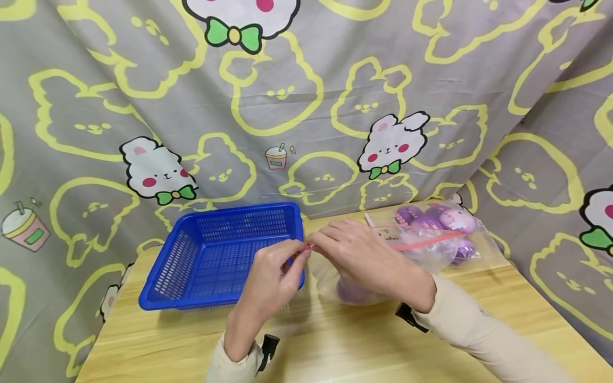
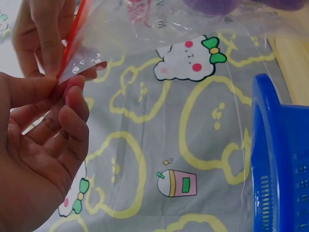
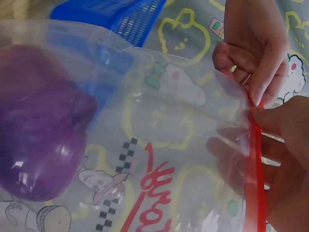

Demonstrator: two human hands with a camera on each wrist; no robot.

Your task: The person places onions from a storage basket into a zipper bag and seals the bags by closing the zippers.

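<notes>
Between both hands is a clear zip bag point(image 3: 188, 125) with a red zip strip point(image 3: 254, 188) along its mouth and red lettering on its side. My left hand point(image 1: 273, 276) pinches the end of that strip between thumb and index finger. My right hand point(image 1: 364, 260) pinches the strip right beside it, its other fingers behind the plastic in the right wrist view. Inside the bag sits a shiny purple rounded thing point(image 3: 43, 130); in the head view the right hand and forearm partly cover the bag.
A blue plastic basket point(image 1: 225, 268) with latticed sides stands on the wooden table point(image 1: 325, 346), left of the bag. At the back right lies another clear zip bag point(image 1: 488, 252) holding several purple balls point(image 1: 431, 221). A grey patterned curtain point(image 1: 306, 117) hangs behind the table.
</notes>
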